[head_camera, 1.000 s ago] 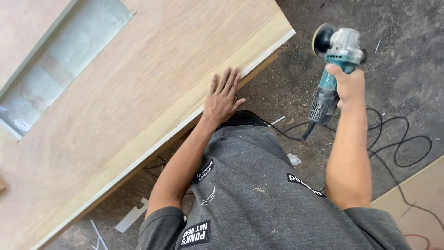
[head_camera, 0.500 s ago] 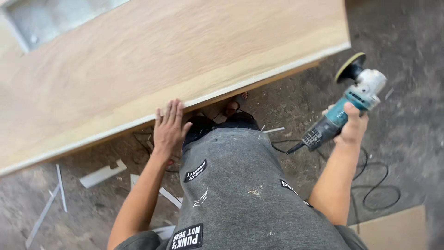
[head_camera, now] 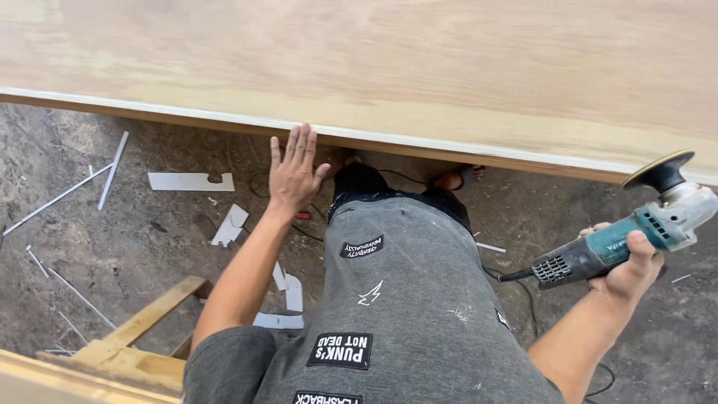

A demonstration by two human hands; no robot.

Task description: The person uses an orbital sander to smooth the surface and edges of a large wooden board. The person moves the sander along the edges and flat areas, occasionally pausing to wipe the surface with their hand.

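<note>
Right hand (head_camera: 627, 271) wraps a teal sander (head_camera: 624, 239), its long axis running toward 2 o'clock, pad (head_camera: 658, 166) just below the panel (head_camera: 419, 67) edge. Left hand (head_camera: 293, 168), fingers spread flat, touches that edge at 12 o'clock. White offcuts (head_camera: 191, 182) litter the floor (head_camera: 112, 247) toward 9; no containers visible.

Three black patches with white print sit on the person's grey shirt: a small slanted patch (head_camera: 362, 247) near the hem, a larger rectangular patch (head_camera: 341, 350) lower down, and a third patch (head_camera: 327, 397) (cut off by the frame's bottom edge). A small white emblem (head_camera: 369, 292) lies between the first two.
</note>
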